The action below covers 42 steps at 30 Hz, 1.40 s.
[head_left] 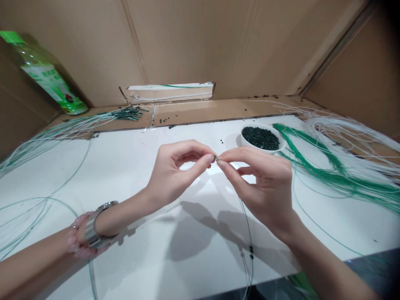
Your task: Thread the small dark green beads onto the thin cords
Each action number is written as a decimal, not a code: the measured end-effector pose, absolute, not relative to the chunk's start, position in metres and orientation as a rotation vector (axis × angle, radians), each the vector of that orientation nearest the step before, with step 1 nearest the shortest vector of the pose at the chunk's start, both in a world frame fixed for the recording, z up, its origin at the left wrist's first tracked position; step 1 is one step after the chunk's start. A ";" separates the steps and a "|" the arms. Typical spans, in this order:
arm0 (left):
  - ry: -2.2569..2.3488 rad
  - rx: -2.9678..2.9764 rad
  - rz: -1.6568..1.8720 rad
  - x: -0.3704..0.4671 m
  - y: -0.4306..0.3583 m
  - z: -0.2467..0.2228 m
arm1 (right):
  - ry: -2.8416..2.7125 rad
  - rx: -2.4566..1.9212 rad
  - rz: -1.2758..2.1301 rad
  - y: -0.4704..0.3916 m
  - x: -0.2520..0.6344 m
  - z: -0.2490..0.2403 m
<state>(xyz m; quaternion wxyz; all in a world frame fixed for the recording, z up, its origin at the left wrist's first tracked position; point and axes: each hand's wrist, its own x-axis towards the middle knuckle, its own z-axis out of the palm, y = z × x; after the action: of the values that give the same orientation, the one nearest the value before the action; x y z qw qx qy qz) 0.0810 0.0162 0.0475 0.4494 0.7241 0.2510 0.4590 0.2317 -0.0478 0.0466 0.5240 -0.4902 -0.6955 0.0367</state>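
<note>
My left hand (184, 164) and my right hand (261, 179) meet fingertip to fingertip above the white board. Each is closed in a pinch between thumb and forefinger. A tiny bit of green cord (216, 158) shows between the fingertips; whether a bead sits on it I cannot tell. Below my right hand hang thin green and white cords (248, 225), with a few dark beads (251, 252) on them. Just beyond my right hand stands a white bowl (283, 146) filled with small dark green beads (261, 138).
A bundle of green cord (315, 162) and loose white cords (353, 129) lie at the right. Beaded cords (125, 113) stretch across the back left, near a green-capped bottle (53, 79). Cardboard walls (187, 41) surround the white board (131, 258); stray beads (164, 120) lie at the back.
</note>
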 end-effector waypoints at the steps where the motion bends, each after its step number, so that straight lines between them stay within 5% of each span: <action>1: 0.635 1.773 1.127 0.081 0.016 0.047 | -1.644 -1.179 0.106 -0.048 0.232 0.047; 23: 0.598 1.493 1.077 0.090 0.005 0.039 | -1.459 -1.034 0.104 -0.047 0.226 0.033; 42: 0.634 1.531 1.115 0.090 0.009 0.036 | -1.773 -1.200 -0.365 -0.043 0.232 0.045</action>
<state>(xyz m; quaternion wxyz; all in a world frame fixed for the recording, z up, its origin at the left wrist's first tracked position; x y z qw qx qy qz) 0.0901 0.0089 0.0362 0.5417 0.6444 0.2667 0.4692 0.2320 -0.0428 0.0451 0.4663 -0.4889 -0.7221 -0.1486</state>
